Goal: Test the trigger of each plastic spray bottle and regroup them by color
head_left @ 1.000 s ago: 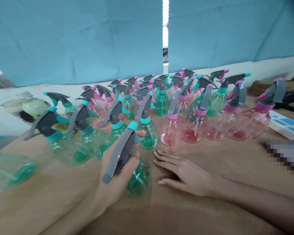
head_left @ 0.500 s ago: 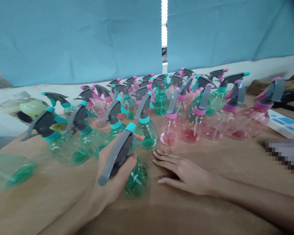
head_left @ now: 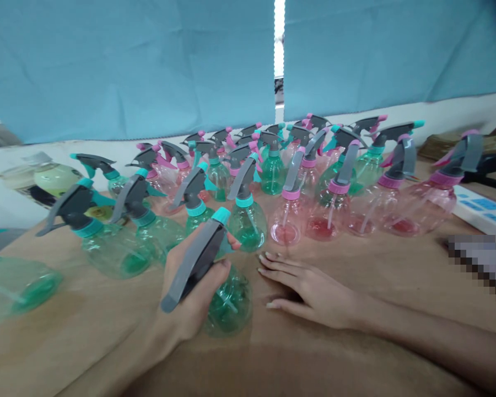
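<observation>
My left hand (head_left: 194,298) is wrapped round the neck of a green spray bottle (head_left: 231,303) with a grey trigger head and teal nozzle tip. The bottle stands near the front of the table, and my fingers hide its collar. To the right of it my right hand (head_left: 306,286) lies on the table, fingers stretched out, holding nothing. Just beyond my hands stand a green spray bottle (head_left: 248,226) with a teal collar and a pink spray bottle (head_left: 285,223) with a pink collar.
Several more green and pink spray bottles crowd the brown table (head_left: 182,369) toward the back. Another green bottle (head_left: 20,286) is at the left edge. At the right are a blurred-out flat object (head_left: 485,262) and a white device with blue labels (head_left: 481,212). A blue curtain (head_left: 128,66) hangs behind.
The spray head in my left hand leans very slightly more to the left. My right hand stays in place on the table.
</observation>
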Demonstrator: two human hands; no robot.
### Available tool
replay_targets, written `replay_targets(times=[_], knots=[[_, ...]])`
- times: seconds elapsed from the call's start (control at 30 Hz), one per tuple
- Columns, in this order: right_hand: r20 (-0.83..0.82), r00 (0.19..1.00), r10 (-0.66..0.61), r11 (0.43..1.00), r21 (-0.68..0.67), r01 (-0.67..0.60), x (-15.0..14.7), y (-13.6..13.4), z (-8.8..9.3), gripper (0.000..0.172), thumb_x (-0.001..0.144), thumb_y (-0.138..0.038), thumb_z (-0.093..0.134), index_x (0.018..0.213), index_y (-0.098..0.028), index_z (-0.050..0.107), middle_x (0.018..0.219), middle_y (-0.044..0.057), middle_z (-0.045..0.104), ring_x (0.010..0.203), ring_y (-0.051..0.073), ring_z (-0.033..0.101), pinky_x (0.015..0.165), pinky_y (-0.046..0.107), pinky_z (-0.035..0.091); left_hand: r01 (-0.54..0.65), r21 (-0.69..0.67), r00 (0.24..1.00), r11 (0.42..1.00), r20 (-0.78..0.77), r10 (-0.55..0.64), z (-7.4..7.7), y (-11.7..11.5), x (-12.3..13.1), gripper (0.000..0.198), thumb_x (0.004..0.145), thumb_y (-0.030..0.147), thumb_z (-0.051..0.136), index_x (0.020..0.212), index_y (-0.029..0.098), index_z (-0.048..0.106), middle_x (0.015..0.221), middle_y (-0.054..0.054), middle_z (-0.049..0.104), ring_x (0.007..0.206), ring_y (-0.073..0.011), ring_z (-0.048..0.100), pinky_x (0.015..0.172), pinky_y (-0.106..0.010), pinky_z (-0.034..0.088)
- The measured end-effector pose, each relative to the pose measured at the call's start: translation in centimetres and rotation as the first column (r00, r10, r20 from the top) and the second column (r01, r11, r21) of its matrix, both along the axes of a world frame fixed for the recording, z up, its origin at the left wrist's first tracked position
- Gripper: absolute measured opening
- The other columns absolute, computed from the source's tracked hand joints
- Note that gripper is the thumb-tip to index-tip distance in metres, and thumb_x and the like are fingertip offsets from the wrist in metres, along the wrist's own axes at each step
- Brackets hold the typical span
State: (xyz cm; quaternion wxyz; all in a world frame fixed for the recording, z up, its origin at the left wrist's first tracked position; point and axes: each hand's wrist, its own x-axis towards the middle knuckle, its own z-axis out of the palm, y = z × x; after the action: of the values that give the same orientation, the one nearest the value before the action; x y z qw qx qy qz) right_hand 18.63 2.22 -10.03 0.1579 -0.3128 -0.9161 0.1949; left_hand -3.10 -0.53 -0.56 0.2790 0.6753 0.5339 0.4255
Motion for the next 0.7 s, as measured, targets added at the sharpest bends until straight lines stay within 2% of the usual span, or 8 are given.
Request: replay_targets(times=[0.23,0.37,0.6,0.7], knots=[[-0.041,0.999,0.002,1.000,-0.011,-0.003,0.03,-0.05,-0.15,0.064,0.092,-0.054,0.045,0.142,-0.015,0.039,0.148,0.010,0.037,0.138,0.023,0.030,0.113,0.043,0.027,-0.015,0.023,0.999,1.000,-0.033,0.016,0.11,0.13,-0.01,0.013,0.070,0.023,0.052,0.081,0.025,0.060,0.077,0.002,0.062,0.068,-0.0164,0.057,0.061,-0.027,0.045],[-0.027,1.000,-0.001,1.000,-0.001,0.001,0.02,-0.07,-0.16,0.064,0.092,-0.054,0.044,0.142,-0.014,0.040,0.148,0.010,0.037,0.138,0.023,0.030,0.114,0.042,0.025,0.020,0.039,1.000,0.999,-0.016,-0.019,0.13,0.47,0.10,0.024,0.071,0.021,0.052,0.092,0.025,0.064,0.091,0.000,0.067,0.087,-0.0206,0.064,0.077,-0.030,0.051],[-0.050,0.999,0.001,1.000,-0.020,-0.002,0.04,-0.05,-0.29,0.064,0.092,-0.054,0.045,0.143,-0.016,0.038,0.148,0.010,0.036,0.138,0.023,0.029,0.114,0.042,0.026,-0.040,-0.055,0.999,0.998,-0.006,0.040,-0.24,0.28,0.14,0.036,0.072,0.025,0.054,0.106,0.026,0.063,0.082,0.001,0.069,0.077,-0.0218,0.066,0.070,-0.032,0.054],[-0.049,0.999,0.005,1.000,-0.018,-0.006,0.06,-0.02,-0.34,0.064,0.092,-0.053,0.044,0.143,-0.014,0.037,0.149,0.010,0.035,0.139,0.023,0.029,0.114,0.041,0.026,-0.037,-0.030,0.999,0.999,-0.002,0.037,-0.16,0.22,0.22,0.036,0.072,0.024,0.054,0.106,0.025,0.063,0.090,0.000,0.070,0.080,-0.0210,0.067,0.074,-0.032,0.054]])
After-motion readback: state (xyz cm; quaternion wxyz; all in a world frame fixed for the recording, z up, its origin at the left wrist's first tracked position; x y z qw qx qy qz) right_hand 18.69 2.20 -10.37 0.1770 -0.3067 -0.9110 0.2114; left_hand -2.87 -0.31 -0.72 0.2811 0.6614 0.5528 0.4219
